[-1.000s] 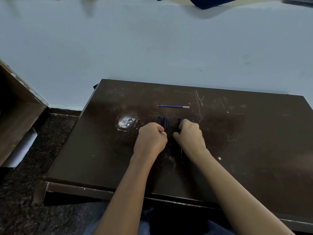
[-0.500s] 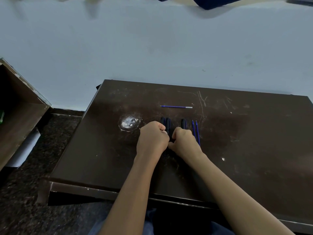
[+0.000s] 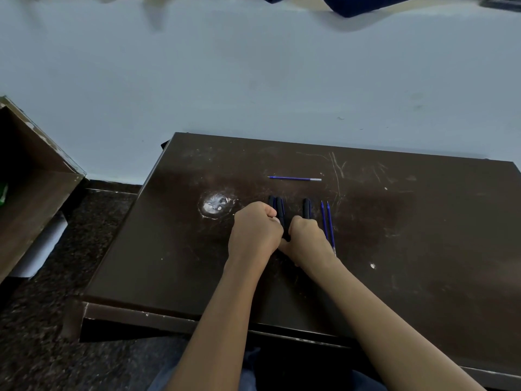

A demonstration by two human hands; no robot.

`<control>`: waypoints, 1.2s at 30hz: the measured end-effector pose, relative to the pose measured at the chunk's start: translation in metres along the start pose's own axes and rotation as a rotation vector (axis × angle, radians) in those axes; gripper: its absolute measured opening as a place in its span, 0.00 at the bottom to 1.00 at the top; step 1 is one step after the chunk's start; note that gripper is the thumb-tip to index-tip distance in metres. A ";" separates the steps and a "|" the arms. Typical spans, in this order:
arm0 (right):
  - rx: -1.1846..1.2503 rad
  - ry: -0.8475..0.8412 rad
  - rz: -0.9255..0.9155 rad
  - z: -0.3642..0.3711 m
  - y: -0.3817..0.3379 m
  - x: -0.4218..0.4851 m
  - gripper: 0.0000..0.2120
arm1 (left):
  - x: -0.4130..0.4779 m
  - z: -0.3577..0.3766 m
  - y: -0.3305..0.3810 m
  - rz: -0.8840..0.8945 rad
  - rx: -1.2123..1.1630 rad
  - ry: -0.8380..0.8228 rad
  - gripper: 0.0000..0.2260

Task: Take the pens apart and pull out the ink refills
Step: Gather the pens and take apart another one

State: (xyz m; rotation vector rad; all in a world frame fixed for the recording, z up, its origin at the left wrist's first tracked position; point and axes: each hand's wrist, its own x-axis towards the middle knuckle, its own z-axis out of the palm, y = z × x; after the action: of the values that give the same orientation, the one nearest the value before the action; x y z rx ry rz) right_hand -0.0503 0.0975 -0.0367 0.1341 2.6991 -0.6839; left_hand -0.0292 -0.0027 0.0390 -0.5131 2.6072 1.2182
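both hands meet at mid-table [image 3: 423, 249]. the left hand [image 3: 255, 231] is balled, fingers curled tight together. the right hand [image 3: 307, 239] is curled the same way, with its thumb against the left hand. a held pen [image 3: 286, 231], dark, shows in the gap between them and both hands grip it; the knuckles hide the exact finger contact.

two dark pens [image 3: 271, 204] lie side by side just beyond the left knuckles. we cannot tell whether the held piece joins one of them. a third dark pen [image 3: 306, 208] lies beyond the right knuckles. two blue refills [image 3: 324, 221] lie parallel just right of it, their near ends beside the right hand. a single refill [image 3: 294, 178] lies crosswise farther back, well apart from the rest. a white worn patch [image 3: 215, 206] marks the tabletop left of the left hand.
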 end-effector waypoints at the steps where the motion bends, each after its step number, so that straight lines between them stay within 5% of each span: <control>1: 0.002 -0.017 0.006 0.000 0.000 0.000 0.12 | 0.000 0.000 0.000 0.003 0.003 0.000 0.11; 7: -0.048 -0.110 0.067 -0.005 -0.003 0.004 0.14 | 0.000 0.000 -0.001 0.025 0.005 0.004 0.11; 12: 0.401 -0.192 0.184 -0.027 -0.012 0.000 0.10 | -0.001 -0.001 0.003 0.021 -0.012 0.046 0.12; 15: 0.715 -0.372 0.009 -0.047 -0.020 -0.016 0.08 | -0.002 -0.002 0.007 0.053 -0.073 0.037 0.14; 20: 0.830 -0.606 -0.152 -0.062 -0.022 -0.027 0.13 | 0.003 0.000 0.002 0.127 -0.040 0.084 0.09; 25: 0.967 -0.358 0.067 -0.063 -0.008 -0.014 0.04 | 0.004 0.000 0.002 0.135 -0.008 0.048 0.08; 31: 1.219 -0.207 0.073 -0.066 -0.004 -0.007 0.11 | 0.004 0.003 0.007 0.021 0.025 -0.229 0.09; 36: 1.275 -0.194 0.020 -0.068 -0.007 -0.009 0.05 | 0.001 0.002 0.004 0.158 0.019 -0.057 0.15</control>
State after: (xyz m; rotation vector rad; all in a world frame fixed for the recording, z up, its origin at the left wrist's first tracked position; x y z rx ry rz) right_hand -0.0641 0.1232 0.0254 0.3612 1.6814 -2.1290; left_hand -0.0316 0.0008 0.0404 -0.2691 2.6504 1.2333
